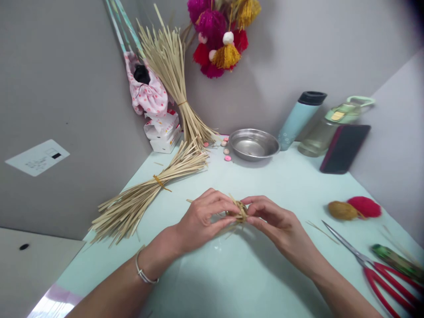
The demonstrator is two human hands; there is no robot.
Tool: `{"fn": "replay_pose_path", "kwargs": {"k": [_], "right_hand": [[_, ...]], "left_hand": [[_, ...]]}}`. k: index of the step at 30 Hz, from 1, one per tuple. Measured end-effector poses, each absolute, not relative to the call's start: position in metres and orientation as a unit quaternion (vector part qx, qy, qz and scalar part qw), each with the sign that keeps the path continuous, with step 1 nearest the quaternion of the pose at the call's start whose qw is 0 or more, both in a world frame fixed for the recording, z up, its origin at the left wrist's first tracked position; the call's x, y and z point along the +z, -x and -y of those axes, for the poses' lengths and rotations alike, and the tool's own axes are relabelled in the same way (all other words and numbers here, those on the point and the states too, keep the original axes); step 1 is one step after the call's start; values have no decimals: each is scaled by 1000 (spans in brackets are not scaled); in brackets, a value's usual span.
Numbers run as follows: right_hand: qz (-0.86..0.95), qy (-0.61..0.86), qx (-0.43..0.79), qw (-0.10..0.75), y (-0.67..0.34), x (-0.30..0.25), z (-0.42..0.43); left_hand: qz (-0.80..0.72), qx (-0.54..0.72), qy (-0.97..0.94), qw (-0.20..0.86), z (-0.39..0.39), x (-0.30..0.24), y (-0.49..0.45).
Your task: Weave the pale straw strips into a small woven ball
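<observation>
At the middle of the table, a small woven piece of pale straw strips (pixel 243 213) is pinched between my two hands. My left hand (pixel 206 215) grips its left side with thumb and fingertips. On the other side, the thumb and fingers of my right hand (pixel 276 218) close on its right edge. A few loose strip ends stick out around it, and my fingers hide part of the weave. Left of my hands lies a tied bundle of straw strips (pixel 145 194).
Behind stand another straw bundle (pixel 180 88), a metal bowl (pixel 254 148), a blue tumbler (pixel 302 117), a green bottle (pixel 323 132) and a leaning phone (pixel 345 149). At right lie yarn balls (pixel 364 206), red-handled scissors (pixel 367 260) and a green object (pixel 394 258). Pompoms (pixel 212 26) hang above.
</observation>
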State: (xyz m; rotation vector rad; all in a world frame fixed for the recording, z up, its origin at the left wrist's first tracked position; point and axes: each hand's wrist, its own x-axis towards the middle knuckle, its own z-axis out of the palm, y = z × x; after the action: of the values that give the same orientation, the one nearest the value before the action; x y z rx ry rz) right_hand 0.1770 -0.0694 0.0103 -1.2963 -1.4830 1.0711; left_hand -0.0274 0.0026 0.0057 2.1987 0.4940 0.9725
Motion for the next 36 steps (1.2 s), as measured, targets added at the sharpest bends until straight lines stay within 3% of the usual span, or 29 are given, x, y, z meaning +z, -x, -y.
{"fn": "replay_pose_path", "kwargs": {"k": [11, 20, 25, 29, 32, 36], "right_hand": [[578, 510, 459, 442, -177, 13, 69], [505, 514, 557, 412, -181, 11, 69], [488, 482, 580, 440, -182, 10, 69], [518, 499, 510, 473, -177, 12, 70], [602, 514, 356, 496, -175, 11, 74], [722, 489, 175, 457, -175, 11, 78]], "left_hand": [[-194, 376, -839, 343, 1, 4, 27], [-205, 376, -833, 352, 2, 2, 25], [-196, 409, -821, 346, 4, 2, 24], [-186, 421, -821, 337, 6, 2, 24], [-181, 430, -821, 330, 6, 2, 24], [-180, 431, -819, 333, 4, 2, 23]]}}
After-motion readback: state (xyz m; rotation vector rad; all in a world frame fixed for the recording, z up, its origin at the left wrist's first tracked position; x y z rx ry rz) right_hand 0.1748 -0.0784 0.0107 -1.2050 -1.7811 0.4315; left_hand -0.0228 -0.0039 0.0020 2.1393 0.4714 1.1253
